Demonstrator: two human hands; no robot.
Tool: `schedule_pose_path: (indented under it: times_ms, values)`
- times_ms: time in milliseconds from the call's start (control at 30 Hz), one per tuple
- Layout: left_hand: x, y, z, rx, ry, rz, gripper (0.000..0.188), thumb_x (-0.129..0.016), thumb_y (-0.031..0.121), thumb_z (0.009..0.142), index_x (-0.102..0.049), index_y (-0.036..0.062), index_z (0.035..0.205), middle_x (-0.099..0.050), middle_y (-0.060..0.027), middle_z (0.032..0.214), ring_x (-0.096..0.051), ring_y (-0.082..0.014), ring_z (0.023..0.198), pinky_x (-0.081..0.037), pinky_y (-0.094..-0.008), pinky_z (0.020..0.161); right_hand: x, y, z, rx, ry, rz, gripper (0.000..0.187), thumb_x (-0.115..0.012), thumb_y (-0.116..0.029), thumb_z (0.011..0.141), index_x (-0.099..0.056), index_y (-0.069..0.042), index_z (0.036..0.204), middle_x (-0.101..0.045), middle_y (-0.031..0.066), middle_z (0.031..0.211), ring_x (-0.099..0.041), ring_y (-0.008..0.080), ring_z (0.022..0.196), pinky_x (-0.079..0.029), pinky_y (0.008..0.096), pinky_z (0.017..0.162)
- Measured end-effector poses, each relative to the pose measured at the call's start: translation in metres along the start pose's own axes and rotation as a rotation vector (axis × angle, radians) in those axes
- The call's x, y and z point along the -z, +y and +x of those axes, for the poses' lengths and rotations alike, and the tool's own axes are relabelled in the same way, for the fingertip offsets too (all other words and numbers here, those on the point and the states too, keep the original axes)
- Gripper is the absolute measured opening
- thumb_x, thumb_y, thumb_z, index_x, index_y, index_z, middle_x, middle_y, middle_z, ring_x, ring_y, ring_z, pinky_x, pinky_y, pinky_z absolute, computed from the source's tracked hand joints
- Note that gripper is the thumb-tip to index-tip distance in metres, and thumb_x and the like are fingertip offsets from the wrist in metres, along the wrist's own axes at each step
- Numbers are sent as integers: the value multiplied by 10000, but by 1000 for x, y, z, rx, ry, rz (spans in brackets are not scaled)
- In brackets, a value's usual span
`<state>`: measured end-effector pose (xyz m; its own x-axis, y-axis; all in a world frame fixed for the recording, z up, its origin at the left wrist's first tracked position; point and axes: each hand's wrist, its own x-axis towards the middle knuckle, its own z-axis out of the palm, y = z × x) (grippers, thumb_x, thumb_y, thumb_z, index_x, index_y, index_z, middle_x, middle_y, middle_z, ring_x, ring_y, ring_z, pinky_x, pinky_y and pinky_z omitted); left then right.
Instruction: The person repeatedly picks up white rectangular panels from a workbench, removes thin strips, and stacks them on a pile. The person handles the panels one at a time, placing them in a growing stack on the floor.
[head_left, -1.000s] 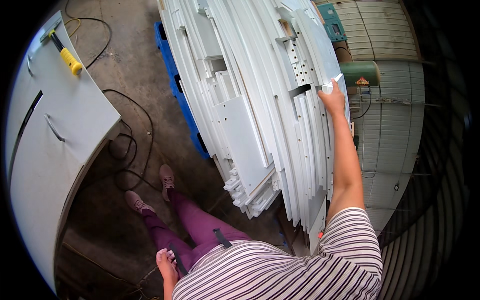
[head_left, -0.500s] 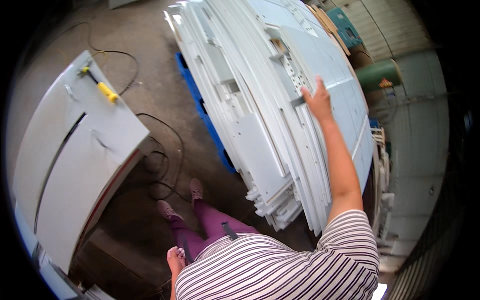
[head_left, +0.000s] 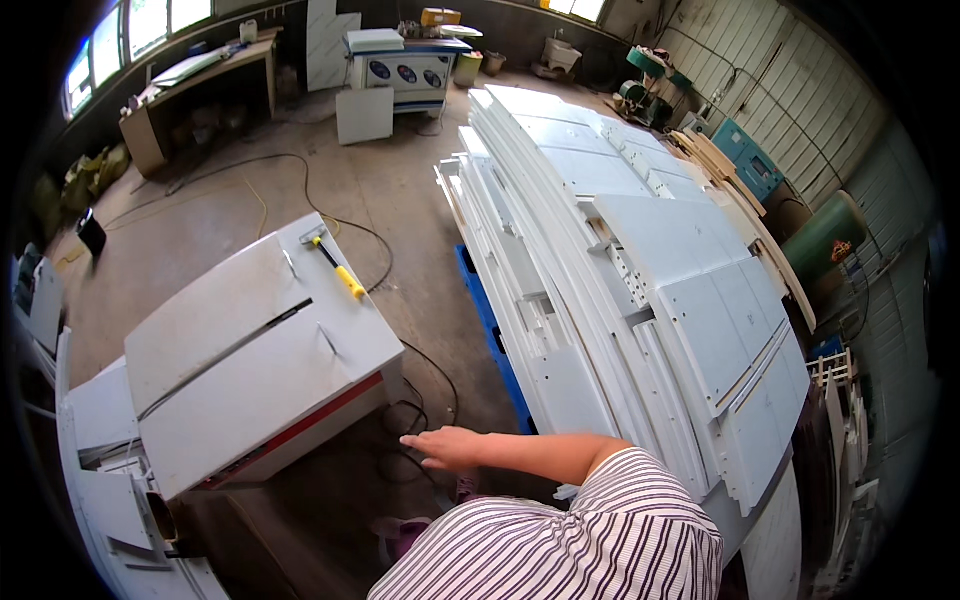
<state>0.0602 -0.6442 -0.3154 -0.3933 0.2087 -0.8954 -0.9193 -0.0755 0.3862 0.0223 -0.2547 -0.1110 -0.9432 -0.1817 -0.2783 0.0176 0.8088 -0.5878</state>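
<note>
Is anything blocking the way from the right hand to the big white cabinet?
No, nothing visible blocks it. Between the right hand and the white cabinet there is just a gap, with black cable looping on the dark floor below.

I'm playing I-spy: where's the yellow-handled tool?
In the head view, the yellow-handled tool lies left of centre, on the boxy white cabinet, beside a thin metal handle.

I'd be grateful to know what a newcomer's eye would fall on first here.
Probably the large stack of white panels on the right, with a blue pallet along its left edge. Next, the yellow-handled tool on the pale cabinet-like unit at left, then the right hand, seemingly empty, low in the middle.
</note>
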Motion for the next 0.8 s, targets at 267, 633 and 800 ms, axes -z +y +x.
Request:
schedule_pose_path:
  times_ms: [267,633,800]
  values:
    - [102,24,-24,-428,25,-111,174,-579,156,893,-601,0,967,-618,-140,890,-612,-186,787,-504,-293,721,-52,-118,102,276,-77,94,528,-599,-161,863,-385,-78,1339,-582,187,1113,-579,374,980,-478,429,826]
    - [163,31,-92,-341,262,-312,229,-557,183,920,-554,-5,1051,-642,-106,925,-612,-160,812,-513,-290,739,-96,-199,218,457,-158,2,508,-619,-116,840,-404,-61,1298,-622,179,1043,-636,302,882,-521,374,779]
    - [165,71,-96,-343,313,-264,304,-603,259,904,-560,9,1072,-606,-46,877,-570,-119,804,-491,-267,724,-98,-227,296,470,-318,23,509,-599,-153,839,-397,-45,1294,-617,205,1067,-616,342,948,-502,400,829]
